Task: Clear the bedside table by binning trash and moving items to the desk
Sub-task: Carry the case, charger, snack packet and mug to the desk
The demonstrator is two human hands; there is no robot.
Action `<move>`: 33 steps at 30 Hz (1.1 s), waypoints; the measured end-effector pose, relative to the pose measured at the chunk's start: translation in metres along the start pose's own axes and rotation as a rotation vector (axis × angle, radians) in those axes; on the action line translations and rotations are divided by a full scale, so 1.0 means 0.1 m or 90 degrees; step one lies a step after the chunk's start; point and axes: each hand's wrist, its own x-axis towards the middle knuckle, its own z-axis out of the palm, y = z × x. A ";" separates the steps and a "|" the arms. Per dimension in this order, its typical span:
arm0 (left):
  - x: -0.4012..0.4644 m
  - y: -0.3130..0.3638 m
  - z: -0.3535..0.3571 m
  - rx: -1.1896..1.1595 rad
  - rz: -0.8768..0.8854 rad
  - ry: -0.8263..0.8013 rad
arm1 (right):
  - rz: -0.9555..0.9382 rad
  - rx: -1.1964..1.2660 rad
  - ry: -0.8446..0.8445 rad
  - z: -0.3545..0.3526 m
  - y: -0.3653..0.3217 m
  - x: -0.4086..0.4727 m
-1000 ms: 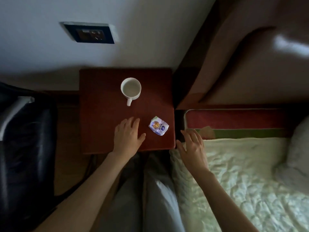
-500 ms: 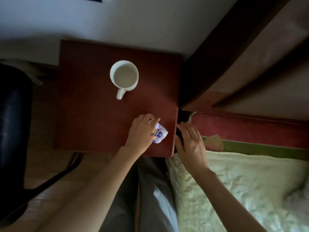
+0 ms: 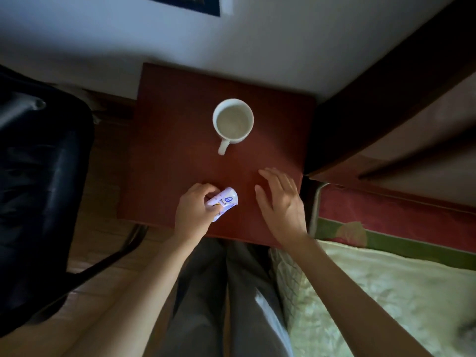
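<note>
A reddish-brown bedside table [image 3: 170,161] stands against the wall. On it sits a white mug [image 3: 233,122], upright, its handle pointing toward me. My left hand [image 3: 195,212] is closed around a crumpled white-and-purple wrapper [image 3: 224,203] near the table's front edge; part of the wrapper is hidden by my fingers. My right hand [image 3: 282,202] hovers flat with fingers spread over the table's right front part, holding nothing, below and right of the mug.
A black office chair [image 3: 38,176] stands to the left on the wooden floor. A bed with a pale quilt [image 3: 386,300] and a dark headboard [image 3: 386,99] fills the right. My legs in grey trousers [image 3: 221,300] are below the table. A wall socket [image 3: 185,3] is above.
My left hand has closed on the wrapper and drawn it left along the front edge. My right hand has moved from the bed's edge over the table. The view has shifted.
</note>
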 end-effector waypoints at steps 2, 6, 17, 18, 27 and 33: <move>-0.02 -0.07 -0.19 -0.046 -0.008 0.024 | 0.012 0.018 0.001 0.07 -0.15 0.13; -0.07 -0.19 -0.52 -0.124 -0.030 0.071 | 0.077 0.069 0.018 0.23 -0.37 0.35; -0.13 -0.43 -0.81 -0.146 0.006 0.124 | 0.259 0.170 0.100 0.69 -0.67 0.62; -0.13 -0.44 -0.83 -0.147 0.010 0.124 | 0.271 0.178 0.113 0.72 -0.69 0.62; -0.21 -0.47 -0.95 -0.204 0.002 0.126 | 0.281 0.186 0.269 0.55 -0.79 0.79; -0.34 -0.38 -1.23 -0.205 0.027 0.112 | 0.229 0.114 0.213 0.17 -0.90 0.88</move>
